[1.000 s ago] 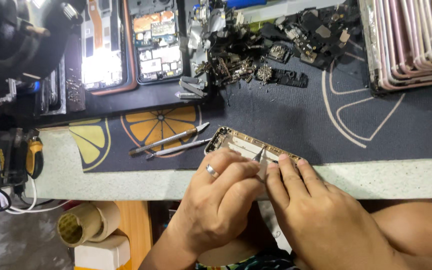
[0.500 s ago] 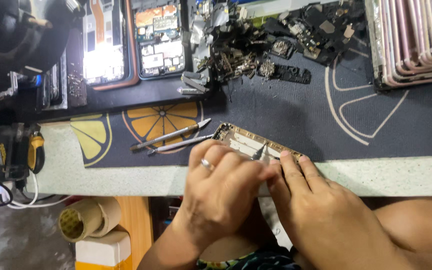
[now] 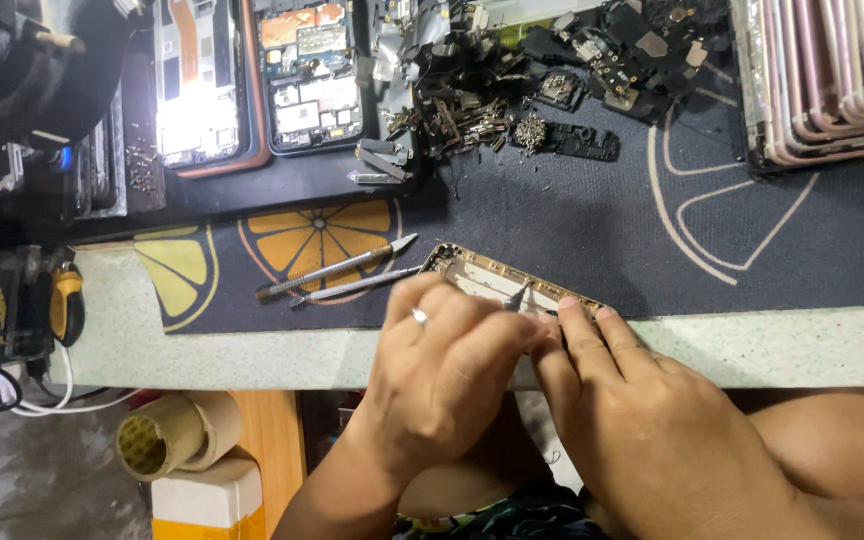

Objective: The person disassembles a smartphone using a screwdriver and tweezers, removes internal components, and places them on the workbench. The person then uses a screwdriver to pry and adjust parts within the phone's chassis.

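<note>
While left hand [image 3: 452, 375] pins gold phone frame [image 3: 497, 280] at counter [image 3: 752, 345] edge, right hand [image 3: 642, 420] pinches thin metal tool [image 3: 517, 297], steadying frame for prying.

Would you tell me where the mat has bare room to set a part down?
Free: the dark mat between the gold phone frame and stacked frames. Crowded: the parts pile and metal tools beside the left hand.

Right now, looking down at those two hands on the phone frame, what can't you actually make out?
- Head view: the near half of the gold phone frame is covered by the left hand and right hand.
- The thin tool shows only its tip; which hand grips it is hidden.
- The stack of pink phone housings is cut off by the top-right edge.
- The loose parts pile is too small to identify.
</note>
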